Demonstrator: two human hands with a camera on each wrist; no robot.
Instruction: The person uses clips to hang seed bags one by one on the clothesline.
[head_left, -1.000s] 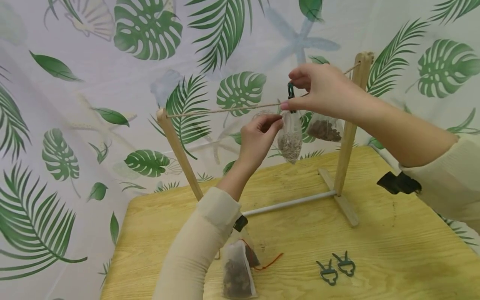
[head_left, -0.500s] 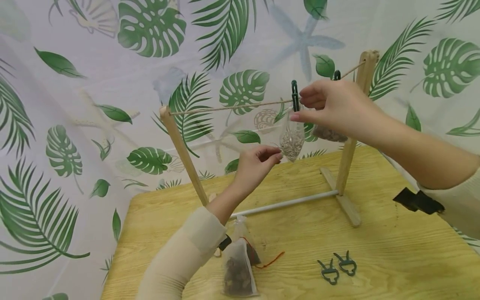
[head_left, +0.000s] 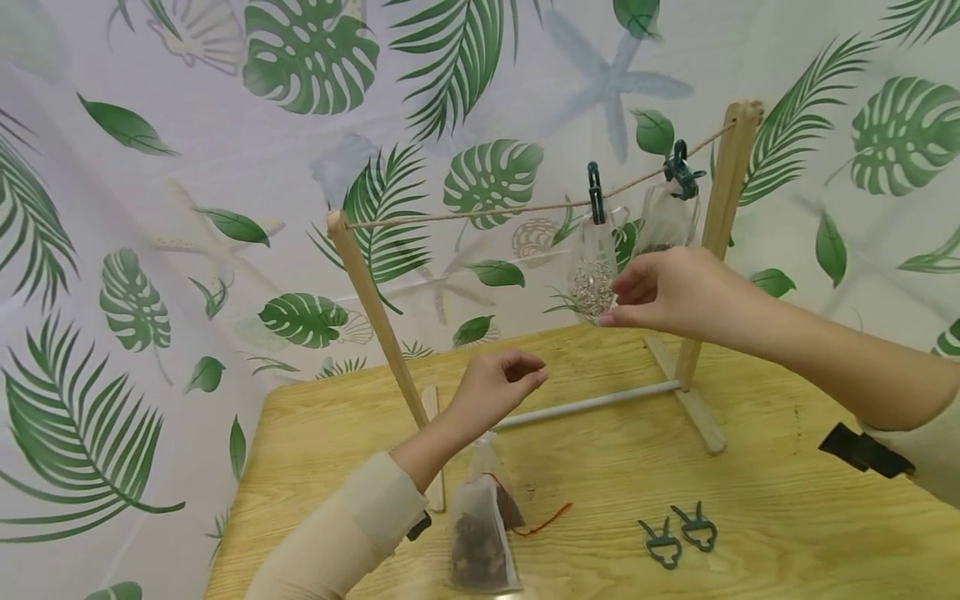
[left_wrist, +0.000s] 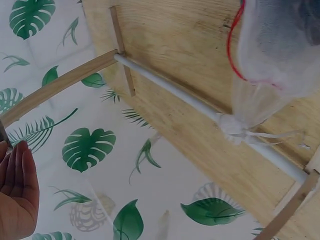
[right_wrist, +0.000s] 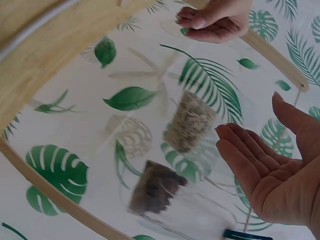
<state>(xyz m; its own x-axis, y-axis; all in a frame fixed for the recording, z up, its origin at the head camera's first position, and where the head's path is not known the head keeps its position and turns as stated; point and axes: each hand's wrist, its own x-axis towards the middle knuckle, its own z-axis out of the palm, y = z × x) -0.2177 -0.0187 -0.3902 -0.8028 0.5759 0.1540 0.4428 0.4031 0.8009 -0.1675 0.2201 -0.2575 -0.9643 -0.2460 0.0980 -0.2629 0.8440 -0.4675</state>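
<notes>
Clear bag (head_left: 592,273) of pale material, suspended by a dark clip (head_left: 596,196) from a cord (head_left: 465,217).
The right hand (head_left: 675,287), empty with fingers extended, is just beside the bag; the left hand (head_left: 491,387), empty and loosely curled, is lower, above the bench (head_left: 585,483).

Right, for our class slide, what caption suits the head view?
Two pouches hang clipped to a string, the right hand close to one, while two dark clips lie on the wooden table.
</notes>
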